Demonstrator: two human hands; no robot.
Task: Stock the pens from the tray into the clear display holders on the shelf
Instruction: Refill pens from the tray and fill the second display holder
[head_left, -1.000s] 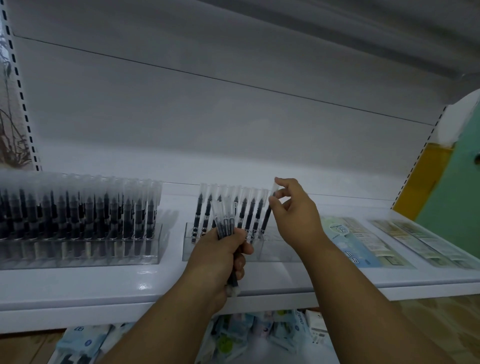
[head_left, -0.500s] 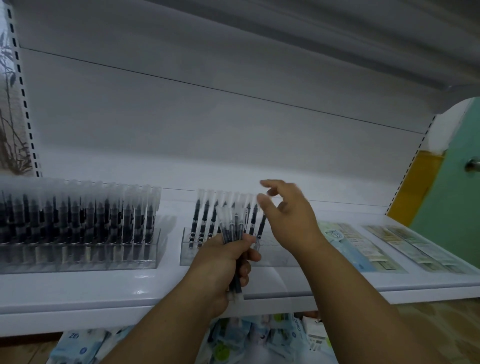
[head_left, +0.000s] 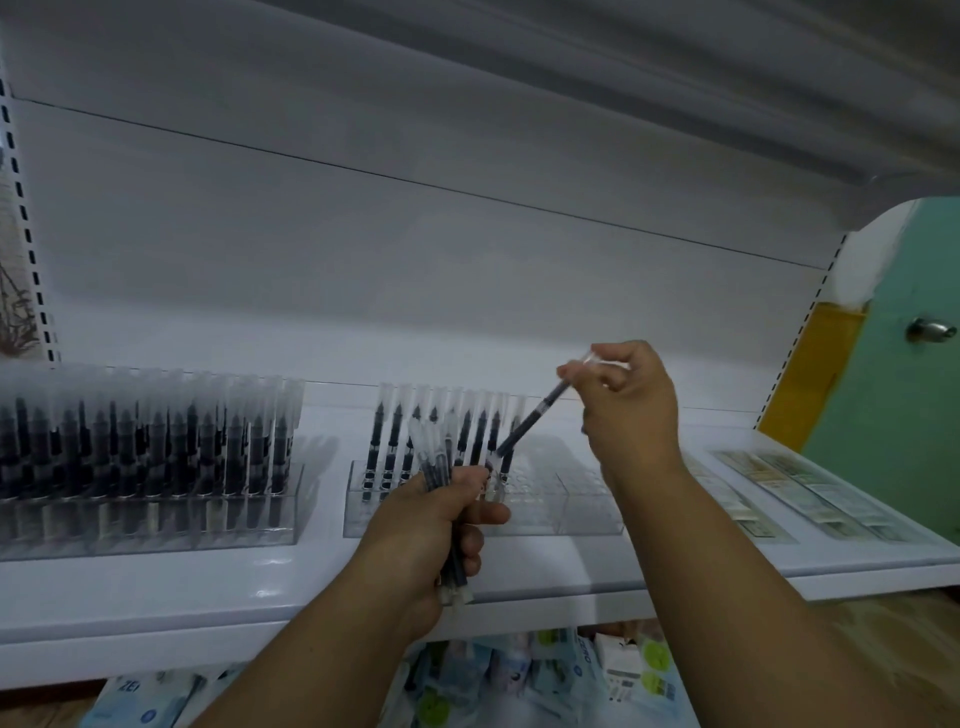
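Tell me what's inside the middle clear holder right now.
The middle clear holder has a row of capped pens standing in its left part; its right part shows bare slots. The left hand with its bundle of pens covers some front slots, so those can't be checked.

Two bare forearms, no sleeves; left grip (head_left: 441, 525), right grip (head_left: 626, 400).

Green door (head_left: 904, 374) w/ knob (head_left: 932, 329)

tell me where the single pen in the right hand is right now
In the head view, the single pen slants right of centre, its top pinched by the right hand, its lower tip over the half-filled clear holder.
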